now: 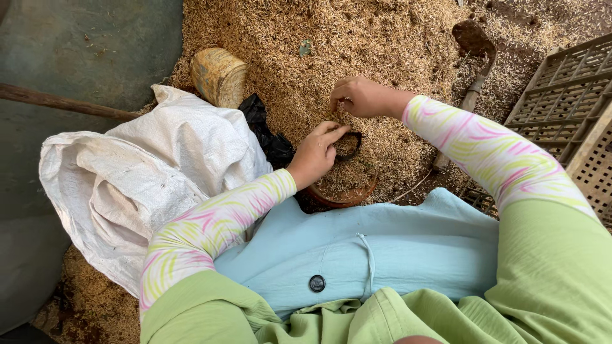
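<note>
Left hand (317,151) gripped rim of small black pot (349,145), tilted over brown bowl (341,191), steadying it for filling. Right hand (360,97) pinched shut on husk pile (357,44) just beyond. White sack (146,172) lay alongside, mouth slack.

Both arms reach forward and down from the body, each covered to the wrist in a tight sleeve streaked pink, yellow and white under a loose green outer sleeve; the left forearm runs up and to the right, the right forearm comes in from the right edge, angled up and to the left. The left hand (315,155) lies knuckles up, fingers curled and thumb extended rightward; the right hand (361,97) sits just beyond it, fingers bunched and bent downward in a pinch.
</note>
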### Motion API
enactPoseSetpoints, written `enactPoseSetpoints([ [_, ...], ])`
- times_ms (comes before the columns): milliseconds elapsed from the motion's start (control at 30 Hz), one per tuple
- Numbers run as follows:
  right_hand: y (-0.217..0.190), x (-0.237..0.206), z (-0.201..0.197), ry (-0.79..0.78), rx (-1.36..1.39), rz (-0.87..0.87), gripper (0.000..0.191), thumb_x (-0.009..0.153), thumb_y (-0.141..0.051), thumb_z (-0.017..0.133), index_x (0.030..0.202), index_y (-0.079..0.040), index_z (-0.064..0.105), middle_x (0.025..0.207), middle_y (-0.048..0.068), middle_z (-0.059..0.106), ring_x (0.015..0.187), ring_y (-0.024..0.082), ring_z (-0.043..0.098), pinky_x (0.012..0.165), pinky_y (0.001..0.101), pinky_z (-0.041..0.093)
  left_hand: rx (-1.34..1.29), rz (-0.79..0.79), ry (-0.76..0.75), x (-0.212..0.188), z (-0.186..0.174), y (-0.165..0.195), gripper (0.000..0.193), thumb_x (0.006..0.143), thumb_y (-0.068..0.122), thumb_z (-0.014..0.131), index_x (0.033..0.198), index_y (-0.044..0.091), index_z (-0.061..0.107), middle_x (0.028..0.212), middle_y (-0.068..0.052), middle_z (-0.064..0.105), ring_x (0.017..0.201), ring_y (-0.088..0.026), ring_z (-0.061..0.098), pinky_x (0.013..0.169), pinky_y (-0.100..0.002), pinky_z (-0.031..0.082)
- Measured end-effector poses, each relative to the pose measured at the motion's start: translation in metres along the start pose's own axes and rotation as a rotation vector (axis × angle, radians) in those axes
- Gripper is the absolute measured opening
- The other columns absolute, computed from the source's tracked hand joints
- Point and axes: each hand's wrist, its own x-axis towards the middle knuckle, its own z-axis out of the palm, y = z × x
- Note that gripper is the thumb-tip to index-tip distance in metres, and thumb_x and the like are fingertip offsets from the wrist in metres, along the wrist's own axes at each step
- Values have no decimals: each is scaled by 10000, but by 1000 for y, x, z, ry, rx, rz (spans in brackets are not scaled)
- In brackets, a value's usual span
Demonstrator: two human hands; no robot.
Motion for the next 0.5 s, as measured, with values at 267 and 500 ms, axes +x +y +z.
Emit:
enactPoseSetpoints([
  [267,-29,-42,-15,28,47,-228,152,835,-56,691,983,-52,726,1024,79,682,1124,228,623,1049,477,492,-163,-128,77,-1,3,-15,484,871,-9,612,1353,11,570,1187,-154,599,799,-254,652,765,-359,536],
  [500,-57,-53,10,91,-301,-336,185,840,-255,788,952,-108,780,1052,57,709,951,211,604,856,418,437,-189,-205,115,1,6,-16,418,859,0,641,1273,28,598,1114,-117,587,680,-186,616,678,-339,521],
])
